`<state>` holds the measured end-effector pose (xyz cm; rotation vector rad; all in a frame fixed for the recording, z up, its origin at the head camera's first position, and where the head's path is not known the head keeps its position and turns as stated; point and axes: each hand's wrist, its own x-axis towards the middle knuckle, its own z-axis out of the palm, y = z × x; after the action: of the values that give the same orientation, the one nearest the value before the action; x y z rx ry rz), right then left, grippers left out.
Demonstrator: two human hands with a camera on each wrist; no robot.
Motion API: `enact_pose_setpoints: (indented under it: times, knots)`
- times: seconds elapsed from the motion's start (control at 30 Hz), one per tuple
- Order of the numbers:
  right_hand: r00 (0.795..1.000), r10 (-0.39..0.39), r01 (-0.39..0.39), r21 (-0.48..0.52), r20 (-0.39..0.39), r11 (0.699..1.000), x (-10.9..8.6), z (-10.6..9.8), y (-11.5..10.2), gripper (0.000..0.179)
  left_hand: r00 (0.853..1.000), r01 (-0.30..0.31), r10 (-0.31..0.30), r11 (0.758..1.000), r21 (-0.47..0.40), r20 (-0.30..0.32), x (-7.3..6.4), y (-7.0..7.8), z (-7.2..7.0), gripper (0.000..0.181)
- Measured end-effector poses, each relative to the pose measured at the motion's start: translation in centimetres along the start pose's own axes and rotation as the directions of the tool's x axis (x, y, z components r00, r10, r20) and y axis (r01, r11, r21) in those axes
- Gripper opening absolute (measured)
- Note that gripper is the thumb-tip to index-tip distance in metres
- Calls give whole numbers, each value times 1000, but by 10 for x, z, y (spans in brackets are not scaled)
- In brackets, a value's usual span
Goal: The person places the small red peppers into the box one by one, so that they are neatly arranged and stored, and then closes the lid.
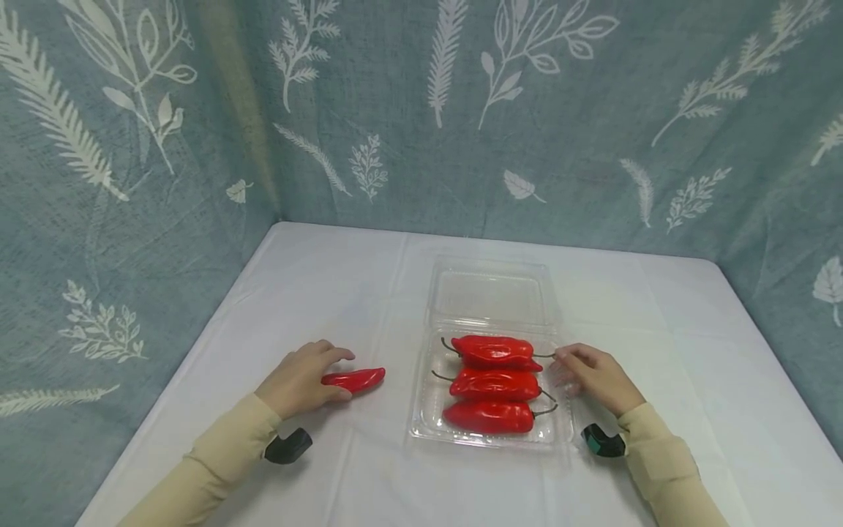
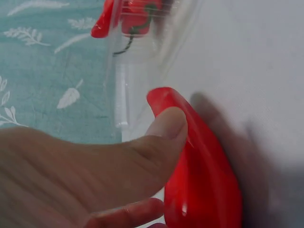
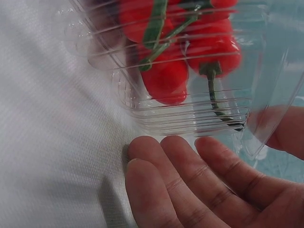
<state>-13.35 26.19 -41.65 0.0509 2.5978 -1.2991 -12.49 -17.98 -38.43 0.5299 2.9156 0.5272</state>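
My left hand (image 1: 303, 380) holds a red chili pepper (image 1: 362, 379) over the left side of the white table. The thumb (image 2: 166, 126) lies along the pepper's side in the left wrist view, and its far end is cut off by the frame. Several red peppers (image 1: 489, 416) with green stems lie crosswise in an opened clear plastic clamshell box (image 1: 431, 410). At the box's right wall is my right hand (image 1: 598, 377). Its fingertips (image 3: 145, 147) meet the ridged outer wall, while the thumb (image 3: 280, 130) shows through the plastic at the rim.
The box's transparent lid (image 1: 490, 293) is folded back, away from me. A white cloth (image 1: 349, 293) covers the table, and a teal leaf-patterned curtain (image 1: 395, 146) stands along its back and sides. Dark wrist devices (image 1: 287, 446) hang below both sleeves.
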Motion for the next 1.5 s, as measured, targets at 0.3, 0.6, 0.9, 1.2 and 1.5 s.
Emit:
enact_pose_setpoints:
  times: [0.3, 0.6, 0.9, 1.2, 1.5]
  knots:
    - [1000, -10, 10, -8, 8, 1000, 1, -1, 0, 47, 996, 68, -68, 998, -2, 56, 0, -4, 6, 50]
    - [1000, -8, 8, 11, 2, 1000, 1, -1, 2, 47, 994, 84, -83, 996, -3, 68, 1, -3, 9, 47]
    - [1000, -14, 15, 18, -2, 1000, 2, -1, 3, 45, 994, 97, -96, 995, -5, 57, 1, -1, 12, 47]
    - [1000, -19, 19, 12, -4, 1000, 3, -1, 5, 45, 997, 58, -58, 998, -13, 41, 2, -4, 13, 51]
    - [1000, -15, 16, 16, -9, 1000, 3, 0, 5, 45, 999, 25, -26, 999, 35, 46, 4, -6, 16, 51]
